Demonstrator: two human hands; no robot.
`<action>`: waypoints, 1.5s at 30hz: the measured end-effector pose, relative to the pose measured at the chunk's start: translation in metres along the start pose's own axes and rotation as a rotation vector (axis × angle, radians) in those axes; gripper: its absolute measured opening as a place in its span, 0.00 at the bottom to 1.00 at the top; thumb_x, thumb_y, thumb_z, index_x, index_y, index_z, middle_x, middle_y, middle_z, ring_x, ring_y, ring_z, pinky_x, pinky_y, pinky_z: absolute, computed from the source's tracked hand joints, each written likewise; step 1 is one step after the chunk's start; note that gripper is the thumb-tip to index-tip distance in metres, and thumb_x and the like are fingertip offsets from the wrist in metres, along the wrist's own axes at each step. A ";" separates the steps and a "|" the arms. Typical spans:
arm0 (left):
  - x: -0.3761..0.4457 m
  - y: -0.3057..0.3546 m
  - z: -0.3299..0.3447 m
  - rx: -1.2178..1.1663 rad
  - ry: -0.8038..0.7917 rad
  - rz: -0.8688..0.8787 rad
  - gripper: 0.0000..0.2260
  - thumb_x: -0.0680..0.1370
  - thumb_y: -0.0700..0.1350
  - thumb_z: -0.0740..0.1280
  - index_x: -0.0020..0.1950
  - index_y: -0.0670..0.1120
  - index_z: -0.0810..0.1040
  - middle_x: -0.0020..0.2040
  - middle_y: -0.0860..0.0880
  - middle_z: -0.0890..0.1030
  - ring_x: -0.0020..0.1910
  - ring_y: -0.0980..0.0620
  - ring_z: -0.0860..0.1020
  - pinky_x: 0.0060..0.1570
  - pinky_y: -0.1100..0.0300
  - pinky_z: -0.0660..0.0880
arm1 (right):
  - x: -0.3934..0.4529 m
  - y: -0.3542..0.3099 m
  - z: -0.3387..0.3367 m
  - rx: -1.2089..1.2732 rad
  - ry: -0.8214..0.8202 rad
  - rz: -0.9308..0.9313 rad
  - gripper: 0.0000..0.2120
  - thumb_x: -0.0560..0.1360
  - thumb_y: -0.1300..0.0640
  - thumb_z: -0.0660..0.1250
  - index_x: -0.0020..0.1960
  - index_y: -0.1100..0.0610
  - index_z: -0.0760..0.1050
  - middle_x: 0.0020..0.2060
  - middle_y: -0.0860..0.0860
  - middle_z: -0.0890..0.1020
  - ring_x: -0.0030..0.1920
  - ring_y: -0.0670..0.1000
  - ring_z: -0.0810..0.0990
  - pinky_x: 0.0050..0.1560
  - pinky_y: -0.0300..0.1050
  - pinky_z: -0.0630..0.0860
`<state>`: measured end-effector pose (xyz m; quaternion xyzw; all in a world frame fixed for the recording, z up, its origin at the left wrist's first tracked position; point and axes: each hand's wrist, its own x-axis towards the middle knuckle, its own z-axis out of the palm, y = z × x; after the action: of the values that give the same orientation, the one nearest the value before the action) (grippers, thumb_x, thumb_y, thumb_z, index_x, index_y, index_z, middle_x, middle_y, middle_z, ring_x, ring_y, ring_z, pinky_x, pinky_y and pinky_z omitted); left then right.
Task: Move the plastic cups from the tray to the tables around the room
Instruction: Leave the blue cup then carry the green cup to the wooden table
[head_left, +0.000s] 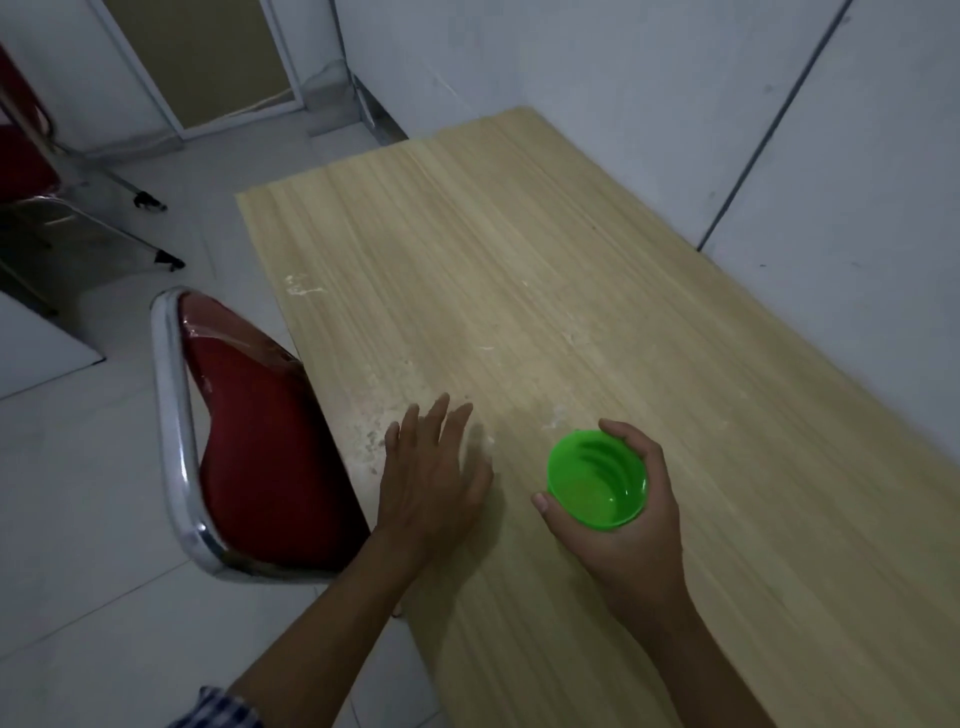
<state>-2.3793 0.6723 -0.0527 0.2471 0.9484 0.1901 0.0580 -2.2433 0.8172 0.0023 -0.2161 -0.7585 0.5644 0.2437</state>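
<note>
A green plastic cup (597, 480) is upright with its mouth toward me, wrapped from the right and below by my right hand (631, 525), over the near part of the light wooden table (519, 260). Whether its base touches the tabletop is hidden. My left hand (434, 480) is flat, palm down, fingers spread, over the table's left edge, holding nothing. No tray is in view.
A red chair with a chrome frame (249, 441) is pushed against the table's left side, close to my left hand. Another red chair (26, 171) stands at the far left. White walls (779, 130) border the table's right and far sides. A door (208, 57) is at the back.
</note>
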 end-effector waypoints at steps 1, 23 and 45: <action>0.008 -0.002 0.004 -0.007 -0.018 -0.009 0.28 0.79 0.59 0.59 0.77 0.52 0.63 0.79 0.48 0.61 0.78 0.40 0.56 0.75 0.40 0.55 | 0.004 0.004 0.003 -0.001 0.000 -0.010 0.37 0.59 0.52 0.86 0.64 0.45 0.72 0.56 0.32 0.77 0.59 0.39 0.77 0.56 0.27 0.71; 0.039 -0.004 0.020 0.173 -0.076 -0.018 0.35 0.78 0.69 0.48 0.81 0.57 0.44 0.82 0.52 0.42 0.80 0.41 0.36 0.74 0.33 0.42 | 0.139 0.042 0.066 0.026 -0.001 -0.078 0.35 0.64 0.54 0.84 0.66 0.52 0.72 0.59 0.37 0.75 0.60 0.34 0.74 0.60 0.28 0.68; 0.040 -0.005 0.017 0.155 -0.098 -0.033 0.36 0.77 0.70 0.50 0.81 0.58 0.45 0.82 0.53 0.43 0.80 0.42 0.36 0.74 0.32 0.44 | 0.147 0.038 0.069 0.081 -0.105 0.075 0.56 0.60 0.46 0.83 0.79 0.44 0.54 0.71 0.41 0.71 0.69 0.36 0.71 0.62 0.26 0.69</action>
<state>-2.4130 0.6936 -0.0708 0.2443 0.9602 0.1028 0.0882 -2.3988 0.8644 -0.0330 -0.2042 -0.7383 0.6139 0.1908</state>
